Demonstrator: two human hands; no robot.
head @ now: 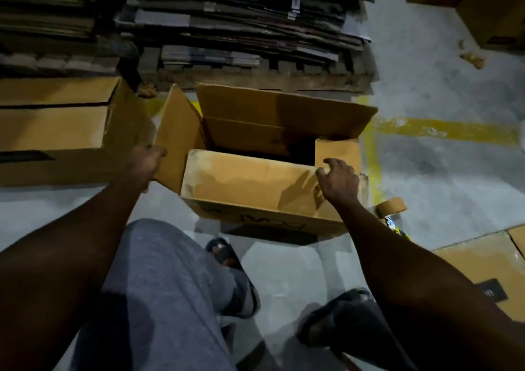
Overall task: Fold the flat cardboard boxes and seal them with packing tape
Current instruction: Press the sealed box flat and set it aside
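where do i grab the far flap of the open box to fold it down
Take the far flap by its free top edge, near the middle, reaching over it from above. It stands up and leans away from the box, hinged along the far wall, so that long edge should give the most leverage, and pulling it towards you should fold it shut.

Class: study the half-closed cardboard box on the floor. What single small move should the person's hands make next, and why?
Probably the left hand should swing the left side flap inward over the opening. That flap splays outward and the far flap stands up, while the near flap is already down by the right hand. The tape roll lies on the floor beside the box.
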